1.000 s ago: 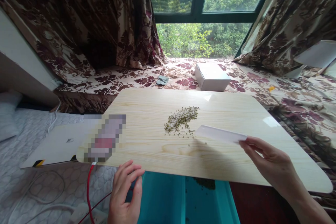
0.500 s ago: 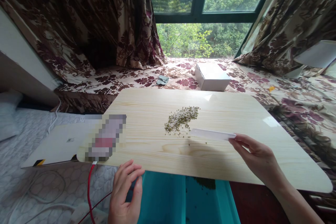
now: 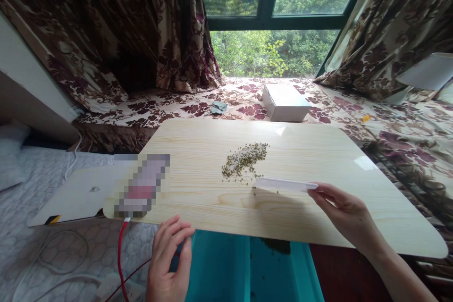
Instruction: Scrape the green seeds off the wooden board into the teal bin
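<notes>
My right hand (image 3: 341, 210) pinches one end of a thin, flat white strip (image 3: 283, 185) between thumb and fingers. The strip points left, low over the tabletop, with its far end close to a heap of small green beans mixed with white grains (image 3: 244, 160). A few stray beans lie around that far end. At the table's front edge, my left hand (image 3: 170, 257) has its fingers loosely stretched and nothing visible in them. It is beside the teal two-part bin (image 3: 219, 264), whose right compartment contains a pile of green beans (image 3: 278, 245).
The pale wood-grain table (image 3: 198, 137) extends across the middle. On its left are a blurred-out device (image 3: 141, 188) with a red cable (image 3: 122, 250) and a white laptop-like panel (image 3: 81, 193). Behind, a white box (image 3: 286, 104) and grey cloth (image 3: 218, 107) rest on the flowered window seat.
My right hand has brought the strip slightly down towards me and a little left, and its tilt has changed a bit. My left hand and the bean heap look the same.
</notes>
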The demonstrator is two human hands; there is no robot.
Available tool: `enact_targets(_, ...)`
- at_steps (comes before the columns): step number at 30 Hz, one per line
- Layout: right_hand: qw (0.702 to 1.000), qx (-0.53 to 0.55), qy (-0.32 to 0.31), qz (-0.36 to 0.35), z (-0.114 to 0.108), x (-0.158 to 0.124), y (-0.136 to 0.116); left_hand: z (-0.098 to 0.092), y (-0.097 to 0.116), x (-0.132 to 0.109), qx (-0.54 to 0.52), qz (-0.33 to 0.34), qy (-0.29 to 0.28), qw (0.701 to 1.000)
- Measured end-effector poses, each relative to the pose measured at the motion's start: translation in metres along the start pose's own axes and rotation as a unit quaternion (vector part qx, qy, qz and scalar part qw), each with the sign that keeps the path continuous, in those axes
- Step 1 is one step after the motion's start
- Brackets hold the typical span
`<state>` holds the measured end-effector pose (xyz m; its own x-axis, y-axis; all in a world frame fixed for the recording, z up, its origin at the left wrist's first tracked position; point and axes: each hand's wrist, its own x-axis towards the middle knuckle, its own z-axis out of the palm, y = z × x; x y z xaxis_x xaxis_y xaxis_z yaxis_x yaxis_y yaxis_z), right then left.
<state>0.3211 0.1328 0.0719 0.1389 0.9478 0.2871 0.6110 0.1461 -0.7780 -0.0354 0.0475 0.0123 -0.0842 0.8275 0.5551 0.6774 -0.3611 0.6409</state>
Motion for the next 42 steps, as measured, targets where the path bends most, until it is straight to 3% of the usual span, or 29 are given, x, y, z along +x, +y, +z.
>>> enact_targets(8, 0.996, 0.08, -0.014, 0.032, 0.0, 0.008, -0.016, -0.001, 0.003, 0.002, 0.002, 0.003, -0.004, 1.0)
enact_targets(14, 0.982, 0.154, -0.111, 0.002, 0.039, 0.037, -0.046, -0.002, 0.003, 0.002, 0.001, 0.001, 0.006, 1.0)
enact_targets(19, 0.961, 0.187, -0.204, -0.007, 0.072, 0.056, -0.057, -0.006, 0.001, 0.003, 0.005, -0.007, 0.009, 1.0)
enact_targets(26, 0.963, 0.174, -0.203, -0.013, 0.104, 0.057, -0.058, -0.003, 0.018, -0.002, 0.023, 0.026, 0.031, 0.999)
enact_targets(28, 0.961, 0.18, -0.207, -0.009, 0.109, 0.054, -0.056, 0.0, 0.026, -0.005, 0.011, 0.056, 0.005, 0.998)
enact_targets(30, 0.96, 0.182, -0.214, -0.003, 0.112, 0.052, -0.055, 0.002, 0.03, -0.004, 0.009, 0.067, -0.013, 0.998)
enact_targets(38, 0.957, 0.166, -0.234, -0.038, 0.106, 0.054, -0.056, 0.004, 0.022, 0.015, 0.008, 0.014, 0.014, 1.0)
enact_targets(42, 0.945, 0.156, -0.281, -0.055, 0.096, 0.051, -0.06, 0.004, 0.02, 0.013, 0.007, 0.007, 0.013, 1.0)
